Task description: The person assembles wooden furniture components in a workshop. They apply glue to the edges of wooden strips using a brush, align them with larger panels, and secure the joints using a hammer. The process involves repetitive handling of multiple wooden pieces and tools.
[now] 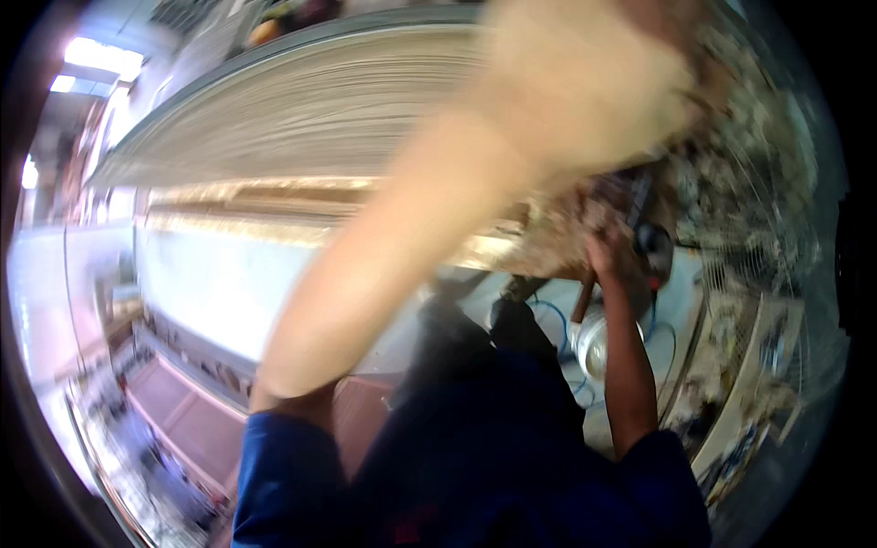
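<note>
The picture is heavily smeared by motion, so much of it reads only as colour and shape. The left arm (411, 247) rises from the blue sleeve (283, 475) at the near left and sweeps up and to the right across the middle of the view, very close to the camera and blown out pale. The left hand (594, 82) at its far end is a blurred mass at the upper right, laid against or just in front of the long pale stack of sheets (301, 110) that spans the far side. Whether its fingers are spread or closed I cannot tell.

The right hand (617, 260) is sharper. It sits to the right of centre with the fingers curled together around something dark, possibly a tool or its handle (653, 242), pressed up into a rough, brownish, crumbly patch (585, 215) at the lower right end of the stack. The forearm (630, 365) is held straight up towards it, which suits pushing or steadying there.

Just below that hand stands a pale round container (594, 342), like a bucket, on the light floor (219, 292), near the person's dark legs (475, 347). A reddish bench or platform (187, 416) lies at the near left, and cluttered shelves (758, 365) run down the right edge.
</note>
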A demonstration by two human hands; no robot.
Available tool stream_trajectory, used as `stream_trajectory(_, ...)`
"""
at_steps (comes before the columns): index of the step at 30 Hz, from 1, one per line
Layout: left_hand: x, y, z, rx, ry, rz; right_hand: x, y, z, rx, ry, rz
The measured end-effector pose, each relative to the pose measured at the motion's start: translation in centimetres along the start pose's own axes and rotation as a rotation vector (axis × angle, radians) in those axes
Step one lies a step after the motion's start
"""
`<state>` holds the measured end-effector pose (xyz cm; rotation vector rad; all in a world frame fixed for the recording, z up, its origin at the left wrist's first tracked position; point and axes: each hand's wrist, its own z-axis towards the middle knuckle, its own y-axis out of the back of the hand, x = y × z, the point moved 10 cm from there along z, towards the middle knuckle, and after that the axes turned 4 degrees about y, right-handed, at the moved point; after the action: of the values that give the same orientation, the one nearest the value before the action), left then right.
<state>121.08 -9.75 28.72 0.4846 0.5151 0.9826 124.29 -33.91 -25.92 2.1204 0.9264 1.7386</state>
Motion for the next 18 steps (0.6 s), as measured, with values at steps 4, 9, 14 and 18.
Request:
stream_trajectory(4, -2.6, 4.7, -9.1, -0.406, -0.122, -0.108, -1.9, 3.8, -1.4, 0.072, -0.027, -0.081)
stream_trajectory(9, 11.7, 4.6, -32.3, 0.242, 0.333, 0.088, -4.1, 5.9, -6.8, -0.071, 0.052, -0.065)
stream_trajectory(14, 37.1, 15.7, -59.9, 0.676, 0.854, 0.602, -0.3, 0.3, -19.0, 0.118, -0.200, -0.305)
stream_trajectory(18, 45.1, 18.6, -64.2, 0.654, 0.669, 0.404, 5.6, -8.1, -24.7, 0.305, -0.374, -0.290)
